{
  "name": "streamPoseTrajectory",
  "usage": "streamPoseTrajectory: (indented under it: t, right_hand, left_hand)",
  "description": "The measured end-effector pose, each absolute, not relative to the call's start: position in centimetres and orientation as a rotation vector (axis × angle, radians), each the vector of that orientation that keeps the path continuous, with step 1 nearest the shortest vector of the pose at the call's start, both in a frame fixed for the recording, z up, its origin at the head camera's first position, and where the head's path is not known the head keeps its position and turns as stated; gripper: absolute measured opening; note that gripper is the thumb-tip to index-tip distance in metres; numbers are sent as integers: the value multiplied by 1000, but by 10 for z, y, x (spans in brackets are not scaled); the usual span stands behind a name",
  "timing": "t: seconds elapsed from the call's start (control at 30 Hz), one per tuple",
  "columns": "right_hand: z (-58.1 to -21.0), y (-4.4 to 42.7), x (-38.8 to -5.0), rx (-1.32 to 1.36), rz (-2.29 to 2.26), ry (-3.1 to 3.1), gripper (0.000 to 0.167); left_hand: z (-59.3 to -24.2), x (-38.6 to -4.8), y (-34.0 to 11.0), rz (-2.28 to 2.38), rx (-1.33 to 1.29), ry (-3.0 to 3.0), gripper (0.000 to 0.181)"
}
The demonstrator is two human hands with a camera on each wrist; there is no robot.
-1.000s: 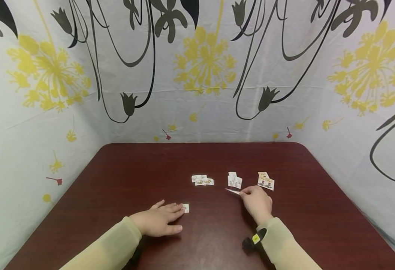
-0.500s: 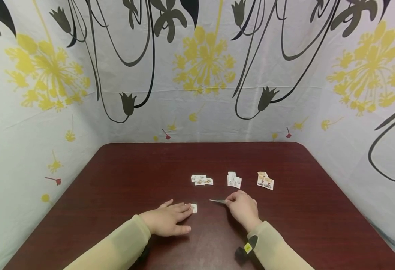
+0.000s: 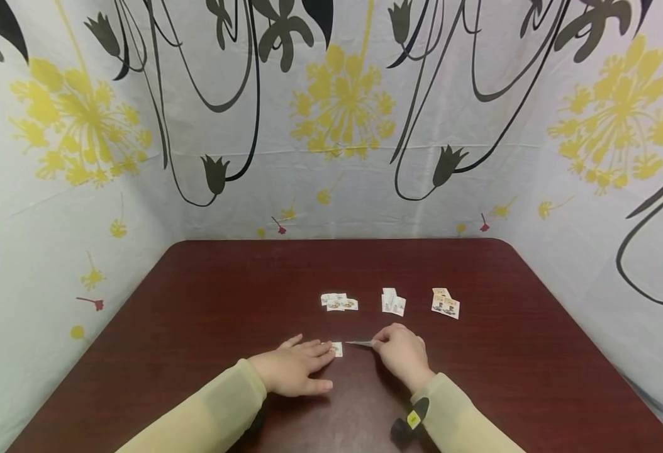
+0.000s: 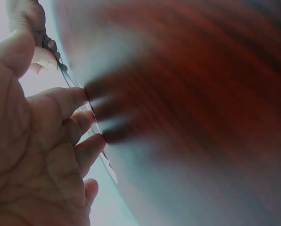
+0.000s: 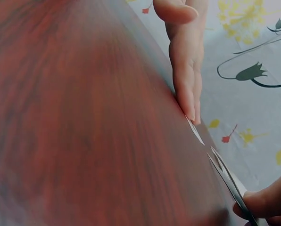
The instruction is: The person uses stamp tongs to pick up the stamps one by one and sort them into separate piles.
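In the head view my left hand [image 3: 297, 368] lies palm down, fingers straight, its fingertips pressing on a small white printed card [image 3: 338, 350]. The left wrist view has the left hand's palm [image 4: 41, 141] with fingertips touching down at the card. My right hand [image 3: 404, 354] pinches slim metal tweezers [image 3: 360, 343], whose back end is hidden in the hand. In the right wrist view the tweezers [image 5: 227, 183] stand with their two tips slightly parted, just short of the edge of the card [image 5: 195, 132].
Three small groups of overlapping picture cards lie farther back: a left group [image 3: 339, 303], a middle group [image 3: 394, 303] and a right group [image 3: 446, 305]. The dark red table [image 3: 241, 277] is bounded by a floral white cloth [image 3: 343, 207]. A black device sits at the right wrist [image 3: 405, 428].
My right hand has come leftward and nearer with the tweezers, away from the middle group. The left hand has slid its card rightward, and the card and tweezer tips are now close together.
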State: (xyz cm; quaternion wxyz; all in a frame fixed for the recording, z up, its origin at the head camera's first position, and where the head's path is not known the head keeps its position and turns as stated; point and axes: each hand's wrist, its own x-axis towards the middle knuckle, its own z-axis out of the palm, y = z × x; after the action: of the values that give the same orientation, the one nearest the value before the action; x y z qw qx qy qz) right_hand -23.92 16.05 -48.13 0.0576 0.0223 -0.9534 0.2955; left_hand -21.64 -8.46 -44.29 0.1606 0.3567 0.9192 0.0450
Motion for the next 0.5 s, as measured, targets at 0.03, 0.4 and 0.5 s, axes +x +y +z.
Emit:
streamPoseTrajectory:
  t: [0.03,0.4,0.5]
  right_hand:
    - [-482,160,-239,69,901,-2892,11]
    - [-484,160,-239,64,922,-2927,12]
    - [-484,159,-238,66,932,-2922,13]
  left_hand:
    - [-443,-217,-84,129,1019,2621,70]
    - [-442,-218,-76,98,1013,2632,70]
    - [-441,-218,-75,88,1015,2633,70]
